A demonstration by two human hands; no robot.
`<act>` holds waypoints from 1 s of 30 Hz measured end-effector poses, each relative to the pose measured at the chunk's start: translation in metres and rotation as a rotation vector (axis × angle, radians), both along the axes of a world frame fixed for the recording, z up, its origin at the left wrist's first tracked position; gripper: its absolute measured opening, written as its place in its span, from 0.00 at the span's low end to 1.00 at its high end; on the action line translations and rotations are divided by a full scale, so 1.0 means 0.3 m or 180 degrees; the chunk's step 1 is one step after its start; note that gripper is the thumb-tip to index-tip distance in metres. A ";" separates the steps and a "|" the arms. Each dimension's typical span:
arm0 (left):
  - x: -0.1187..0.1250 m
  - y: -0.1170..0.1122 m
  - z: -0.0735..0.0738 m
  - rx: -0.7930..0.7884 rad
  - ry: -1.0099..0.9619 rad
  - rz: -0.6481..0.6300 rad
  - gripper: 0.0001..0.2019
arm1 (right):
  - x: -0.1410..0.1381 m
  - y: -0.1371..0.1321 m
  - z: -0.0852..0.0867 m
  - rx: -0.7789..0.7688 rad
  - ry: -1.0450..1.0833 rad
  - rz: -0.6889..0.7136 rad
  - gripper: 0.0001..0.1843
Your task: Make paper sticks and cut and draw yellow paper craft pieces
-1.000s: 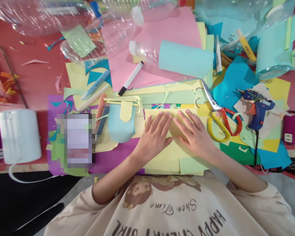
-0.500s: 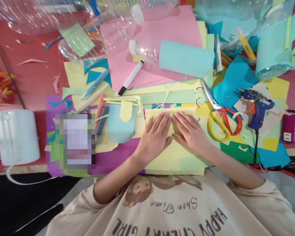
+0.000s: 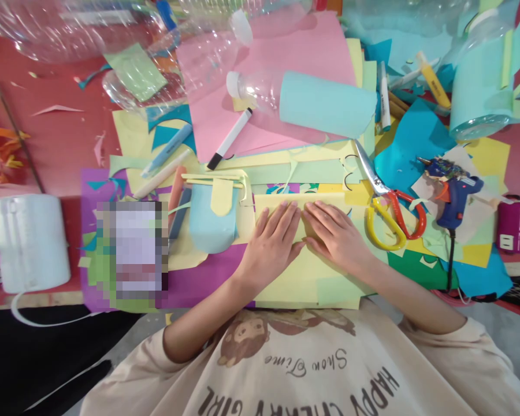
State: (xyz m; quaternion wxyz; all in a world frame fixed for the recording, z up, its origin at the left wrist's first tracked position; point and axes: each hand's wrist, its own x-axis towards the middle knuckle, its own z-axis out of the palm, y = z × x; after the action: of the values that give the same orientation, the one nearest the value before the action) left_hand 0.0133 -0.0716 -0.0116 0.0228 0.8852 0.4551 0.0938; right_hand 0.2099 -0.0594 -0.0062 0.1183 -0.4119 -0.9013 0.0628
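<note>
A pale yellow sheet of paper (image 3: pixel 294 283) lies in front of me, its far edge just past my fingertips. My left hand (image 3: pixel 274 240) rests flat on it, fingers stretched out. Beside it my right hand (image 3: pixel 335 234) lies flat as well, palm down. The two thumbs point towards each other with a small gap between them. Left of my left hand is a light blue paper piece (image 3: pixel 212 222) with a rounded yellow tab and thin yellow strips. Scissors (image 3: pixel 387 196) with one yellow and one red handle lie open right of my right hand.
Farther back lies a plastic bottle (image 3: pixel 325 101) wrapped in light blue paper, with a marker (image 3: pixel 229 138) near it. A blue glue gun (image 3: pixel 455 202) is at the right. A white pouch (image 3: pixel 30 242) and a blurred-out rectangular item (image 3: pixel 136 248) are at the left. Paper scraps surround everything.
My hands stay flat on the yellow paper in nearly the same place. Nothing else has visibly moved apart from a very slight shift of the view.
</note>
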 end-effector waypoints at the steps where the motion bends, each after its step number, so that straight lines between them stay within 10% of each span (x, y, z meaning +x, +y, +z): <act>1: -0.001 -0.001 -0.003 -0.0006 -0.0025 0.0002 0.26 | -0.001 -0.001 0.002 0.0035 0.0000 0.0018 0.23; 30: -0.004 -0.004 -0.009 -0.0059 -0.0165 0.0033 0.25 | -0.021 -0.087 -0.015 -0.0249 0.0200 -0.0581 0.30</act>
State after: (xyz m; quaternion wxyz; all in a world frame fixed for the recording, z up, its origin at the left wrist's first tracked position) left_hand 0.0123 -0.0728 -0.0144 0.0423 0.8798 0.4599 0.1126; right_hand 0.2036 -0.0855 -0.0108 0.1354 -0.4944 -0.8528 0.0998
